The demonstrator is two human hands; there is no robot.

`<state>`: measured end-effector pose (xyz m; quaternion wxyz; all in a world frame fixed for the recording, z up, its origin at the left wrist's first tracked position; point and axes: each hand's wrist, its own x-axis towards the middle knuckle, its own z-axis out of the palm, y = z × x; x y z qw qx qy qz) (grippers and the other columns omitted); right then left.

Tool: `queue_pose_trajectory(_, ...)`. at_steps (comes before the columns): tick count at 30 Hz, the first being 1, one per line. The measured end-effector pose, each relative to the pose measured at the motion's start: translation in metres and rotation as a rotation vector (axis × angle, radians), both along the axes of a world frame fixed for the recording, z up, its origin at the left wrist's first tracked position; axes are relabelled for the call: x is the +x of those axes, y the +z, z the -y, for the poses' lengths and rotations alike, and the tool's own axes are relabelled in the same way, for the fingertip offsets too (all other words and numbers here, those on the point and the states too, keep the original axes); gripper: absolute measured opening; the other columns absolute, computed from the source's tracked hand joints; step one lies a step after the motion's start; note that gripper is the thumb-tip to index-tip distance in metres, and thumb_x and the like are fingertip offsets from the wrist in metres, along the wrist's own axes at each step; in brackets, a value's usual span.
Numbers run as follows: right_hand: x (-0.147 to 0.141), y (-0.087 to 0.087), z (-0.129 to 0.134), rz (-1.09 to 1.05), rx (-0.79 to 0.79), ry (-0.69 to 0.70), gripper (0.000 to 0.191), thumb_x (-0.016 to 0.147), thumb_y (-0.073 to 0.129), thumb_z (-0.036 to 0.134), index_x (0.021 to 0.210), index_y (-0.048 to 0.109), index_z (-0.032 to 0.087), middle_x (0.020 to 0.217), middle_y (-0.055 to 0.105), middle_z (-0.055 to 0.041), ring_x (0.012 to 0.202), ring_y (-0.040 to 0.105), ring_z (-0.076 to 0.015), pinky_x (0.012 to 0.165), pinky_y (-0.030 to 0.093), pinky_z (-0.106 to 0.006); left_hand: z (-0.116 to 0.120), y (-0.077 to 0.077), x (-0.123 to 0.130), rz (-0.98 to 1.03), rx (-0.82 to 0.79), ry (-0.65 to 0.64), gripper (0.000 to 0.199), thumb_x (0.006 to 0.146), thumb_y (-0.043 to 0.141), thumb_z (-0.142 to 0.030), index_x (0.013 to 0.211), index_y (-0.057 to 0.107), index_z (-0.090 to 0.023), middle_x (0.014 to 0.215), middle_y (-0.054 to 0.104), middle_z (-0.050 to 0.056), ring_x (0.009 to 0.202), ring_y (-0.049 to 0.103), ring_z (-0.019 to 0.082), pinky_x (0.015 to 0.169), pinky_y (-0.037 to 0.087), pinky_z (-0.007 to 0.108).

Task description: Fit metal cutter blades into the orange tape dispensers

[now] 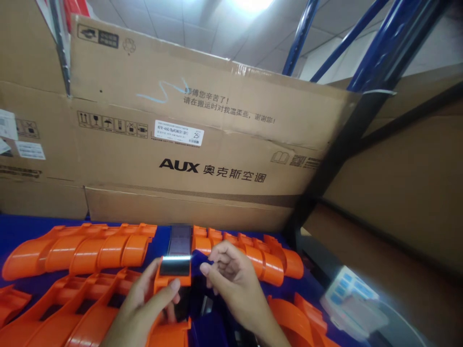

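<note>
My left hand (154, 296) is wrapped round an orange tape dispenser (172, 280), its thumb on the orange part. A dark strip (176, 266) with a bright serrated edge shows at the dispenser's top. Just right of it, my right hand (235, 277) is raised with thumb and fingers bent close together; what they pinch, if anything, is too small to tell. Behind the dispenser stands a dark grey flat piece (180, 239). Dark blue pieces (208, 330) lie below, between my hands.
Rows of curved orange parts (90, 253) lie on the blue surface (14, 226) at both sides. A large cardboard box (217, 159) stands behind. A dark rack post (325, 168) rises at the right, near a blurred white and blue item (352, 299).
</note>
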<state>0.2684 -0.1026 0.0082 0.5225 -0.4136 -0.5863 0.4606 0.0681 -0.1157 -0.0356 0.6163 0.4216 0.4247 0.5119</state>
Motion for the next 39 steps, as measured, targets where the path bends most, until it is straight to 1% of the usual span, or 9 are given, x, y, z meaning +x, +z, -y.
queue_pose_trajectory(3, -0.005, -0.003, 0.000, -0.114, -0.001, 0.001, 0.030, 0.088, 0.079, 0.040, 0.100, 0.058, 0.022, 0.067, 0.067, 0.0034, 0.057, 0.065, -0.0124, 0.053, 0.053, -0.022, 0.000, 0.000, 0.000, -0.032, 0.006, -0.046, 0.054, 0.084, 0.075, -0.053, 0.125, 0.063, -0.020, 0.073, 0.072, 0.003, 0.059, 0.066, 0.019, 0.062, 0.052, 0.032)
queue_pose_trajectory(7, -0.007, -0.003, 0.002, -0.182, -0.009, 0.004, 0.044, 0.082, 0.085, 0.041, 0.117, 0.066, 0.022, 0.086, 0.078, -0.0036, 0.077, 0.077, -0.0180, 0.074, 0.063, -0.029, -0.002, -0.002, 0.000, -0.075, -0.001, -0.024, 0.057, 0.083, 0.074, -0.056, 0.127, 0.063, -0.023, 0.076, 0.073, 0.002, 0.061, 0.067, 0.020, 0.064, 0.051, 0.032)
queue_pose_trajectory(12, -0.006, -0.003, 0.003, -0.100, -0.024, 0.044, 0.030, 0.081, 0.086, 0.039, 0.103, 0.080, 0.019, 0.094, 0.082, -0.0089, 0.083, 0.077, -0.0197, 0.080, 0.062, -0.028, -0.004, -0.005, 0.001, -0.078, 0.012, 0.065, 0.060, 0.080, 0.077, -0.056, 0.128, 0.064, -0.023, 0.075, 0.072, 0.001, 0.065, 0.066, 0.021, 0.072, 0.050, 0.034)
queue_pose_trajectory(18, -0.008, -0.003, 0.005, 0.008, 0.017, 0.019, 0.028, 0.087, 0.079, 0.044, 0.101, 0.079, 0.020, 0.095, 0.080, -0.0088, 0.079, 0.074, -0.0205, 0.075, 0.061, -0.033, -0.002, -0.001, 0.005, -0.056, 0.028, 0.114, 0.053, 0.079, 0.077, -0.055, 0.118, 0.069, -0.020, 0.072, 0.071, 0.001, 0.063, 0.063, 0.020, 0.069, 0.047, 0.033)
queue_pose_trajectory(23, -0.007, 0.001, 0.005, 0.116, 0.199, -0.107, 0.020, 0.089, 0.077, 0.041, 0.096, 0.080, 0.023, 0.102, 0.074, -0.0097, 0.090, 0.069, -0.0238, 0.084, 0.057, -0.038, 0.002, 0.006, 0.008, -0.016, 0.021, 0.152, 0.058, 0.074, 0.082, -0.052, 0.122, 0.069, -0.022, 0.075, 0.073, 0.001, 0.060, 0.063, 0.020, 0.064, 0.047, 0.031)
queue_pose_trajectory(25, -0.005, 0.001, 0.003, 0.111, 0.260, -0.131, 0.016, 0.088, 0.078, 0.039, 0.095, 0.081, 0.025, 0.101, 0.068, -0.0085, 0.092, 0.066, -0.0236, 0.081, 0.055, -0.036, 0.004, 0.007, 0.008, -0.021, 0.007, 0.166, 0.061, 0.074, 0.083, -0.052, 0.125, 0.067, -0.023, 0.075, 0.072, 0.000, 0.060, 0.064, 0.020, 0.065, 0.048, 0.031)
queue_pose_trajectory(28, -0.003, -0.002, 0.001, 0.097, 0.271, -0.144, 0.015, 0.088, 0.078, 0.037, 0.097, 0.081, 0.026, 0.088, 0.061, -0.0046, 0.079, 0.060, -0.0194, 0.068, 0.051, -0.031, 0.005, 0.007, 0.008, -0.067, -0.009, 0.144, 0.059, 0.076, 0.081, -0.053, 0.124, 0.067, -0.023, 0.071, 0.070, -0.001, 0.060, 0.064, 0.019, 0.066, 0.048, 0.031)
queue_pose_trajectory(33, -0.006, -0.005, 0.005, 0.114, 0.230, -0.183, 0.017, 0.092, 0.072, 0.038, 0.096, 0.076, 0.021, 0.077, 0.065, -0.0033, 0.067, 0.058, -0.0176, 0.062, 0.046, -0.029, 0.004, 0.010, 0.007, -0.078, 0.011, 0.140, 0.055, 0.077, 0.080, -0.053, 0.120, 0.068, -0.022, 0.069, 0.070, -0.001, 0.060, 0.065, 0.019, 0.067, 0.049, 0.031)
queue_pose_trajectory(39, -0.012, -0.004, 0.014, 0.376, 0.384, -0.244, 0.016, 0.095, 0.063, 0.030, 0.082, 0.063, 0.021, 0.065, 0.056, 0.0008, 0.057, 0.049, -0.0140, 0.054, 0.039, -0.026, 0.003, 0.008, 0.005, -0.060, -0.012, 0.136, 0.051, 0.076, 0.082, -0.053, 0.115, 0.070, -0.022, 0.070, 0.072, 0.000, 0.060, 0.065, 0.020, 0.066, 0.050, 0.032)
